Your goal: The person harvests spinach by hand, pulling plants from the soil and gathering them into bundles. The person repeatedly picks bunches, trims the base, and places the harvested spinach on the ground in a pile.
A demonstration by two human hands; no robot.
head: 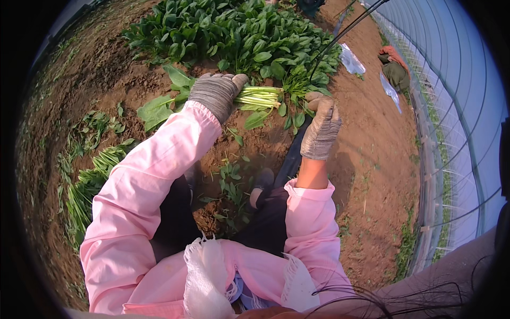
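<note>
My left hand (215, 95), in a grey striped knit glove, grips a bunch of leafy greens that look like spinach. The pale cut-looking stems (261, 97) point right, and broad leaves (156, 111) stick out on the left. My right hand (322, 123), gloved the same way, is raised just right of the stem ends, apart from them. Its fingers are curled, and whether they hold anything cannot be made out. Right behind it, standing spinach plants (239, 38) grow densely from the soil.
Harvested greens (85, 191) lie piled at my left. Loose leaves (229, 181) litter the soil between my shoes. To the right run bare soil (370, 159) and the greenhouse's plastic film wall (466, 119). Silvery sheets (351, 60) and a cloth heap (394, 69) lie near it.
</note>
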